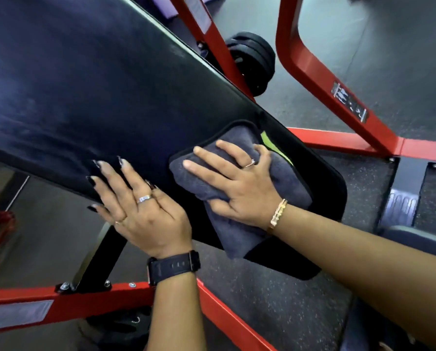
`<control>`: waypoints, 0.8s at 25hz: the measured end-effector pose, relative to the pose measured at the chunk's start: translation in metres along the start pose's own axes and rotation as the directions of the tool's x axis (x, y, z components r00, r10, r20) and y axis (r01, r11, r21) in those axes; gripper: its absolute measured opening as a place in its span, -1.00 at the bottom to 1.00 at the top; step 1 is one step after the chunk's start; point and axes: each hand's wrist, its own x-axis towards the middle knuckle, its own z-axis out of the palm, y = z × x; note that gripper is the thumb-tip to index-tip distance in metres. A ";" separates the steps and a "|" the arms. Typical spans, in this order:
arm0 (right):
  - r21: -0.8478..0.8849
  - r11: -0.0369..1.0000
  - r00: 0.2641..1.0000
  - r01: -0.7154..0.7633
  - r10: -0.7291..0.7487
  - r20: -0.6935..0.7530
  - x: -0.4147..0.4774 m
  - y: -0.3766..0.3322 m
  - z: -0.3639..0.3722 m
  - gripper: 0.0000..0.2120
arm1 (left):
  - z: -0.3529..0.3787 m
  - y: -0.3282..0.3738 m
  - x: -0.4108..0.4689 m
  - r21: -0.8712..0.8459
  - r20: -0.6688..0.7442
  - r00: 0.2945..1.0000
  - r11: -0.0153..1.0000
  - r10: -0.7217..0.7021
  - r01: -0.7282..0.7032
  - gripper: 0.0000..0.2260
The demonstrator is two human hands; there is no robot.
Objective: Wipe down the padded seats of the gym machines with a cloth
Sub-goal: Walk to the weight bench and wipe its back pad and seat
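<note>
Two hands show, the left hand point(146, 219) and the right hand point(239, 188), with one grey cloth point(287, 183), one black watch point(176, 266), one gold bracelet point(277, 215) and three rings point(144, 198): two left, one right. There are two black pads, a long pad point(85, 84) and a shorter seat pad point(331, 198), and one stack of weight plates point(255, 59), too blurred to count.

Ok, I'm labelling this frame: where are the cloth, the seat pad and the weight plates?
cloth point(238, 236), head view, lower grey fold.
seat pad point(329, 198), head view, bare black corner.
weight plates point(253, 58), head view, outer plate's face.
</note>
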 end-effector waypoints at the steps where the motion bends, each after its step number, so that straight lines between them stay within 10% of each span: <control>1: -0.001 1.000 1.000 0.027 -0.027 0.001 -0.001 -0.001 0.000 -0.41 | -0.003 -0.003 0.016 -0.012 -0.021 0.999 0.999 -0.032 0.032 -0.53; 6: -0.023 0.969 0.968 0.246 -0.244 0.051 -0.049 0.020 0.001 -0.39 | -0.014 -0.021 0.083 -0.074 -0.098 0.993 0.995 -0.073 0.066 -0.57; 11: -0.011 1.000 0.998 -0.022 0.021 -0.052 0.078 0.003 -0.017 -0.36 | -0.024 -0.032 0.125 -0.020 -0.060 0.995 0.996 -0.085 0.084 -0.55; 20: -0.008 0.938 0.938 0.345 -0.345 0.002 0.099 -0.012 -0.026 -0.31 | -0.026 -0.034 0.154 0.062 -0.077 0.993 0.993 -0.091 0.096 -0.51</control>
